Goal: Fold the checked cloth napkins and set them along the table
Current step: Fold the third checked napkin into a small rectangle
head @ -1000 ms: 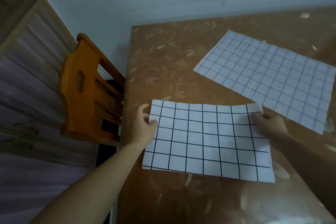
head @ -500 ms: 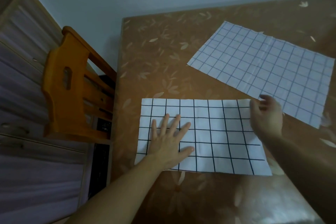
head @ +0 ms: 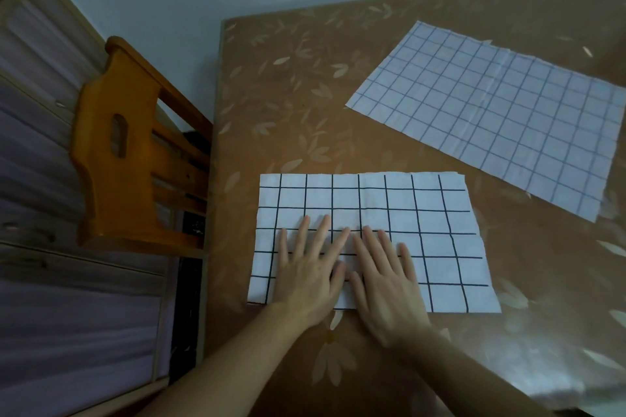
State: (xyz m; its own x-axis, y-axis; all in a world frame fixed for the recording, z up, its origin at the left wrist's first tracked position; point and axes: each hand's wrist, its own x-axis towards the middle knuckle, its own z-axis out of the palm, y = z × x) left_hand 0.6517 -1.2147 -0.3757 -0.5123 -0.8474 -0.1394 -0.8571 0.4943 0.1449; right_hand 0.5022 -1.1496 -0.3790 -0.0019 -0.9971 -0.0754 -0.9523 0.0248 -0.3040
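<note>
Brown leaf-patterned table fills most of the head view, pushed against a pale wall, with an orange wooden chair tucked at its left edge.

Both hands lie flat, fingers straight and spread, gripping nothing. The left hand and the right hand sit side by side, thumbs nearly touching, pressing down on the near-left part of the bold-checked napkin. Fingertips point away from the person, toward the cloth's far edge.

That napkin appears already folded once: a doubled edge shows along its far side. It lies squarely in front of the person, its long axis running left to right across the table. Most of the unpressed cloth stretches to the right of the right hand; only a narrow strip lies left of the left hand.

So the next smoothing stroke or fold likely turns on that sideways length. The right hand is nearer the free right end, the left hand nearer the left corner.

Farther out, up and to the right, the fine-checked napkin lies open and unfolded, skewed at an angle, well apart from both hands and nearer the right one.
</note>
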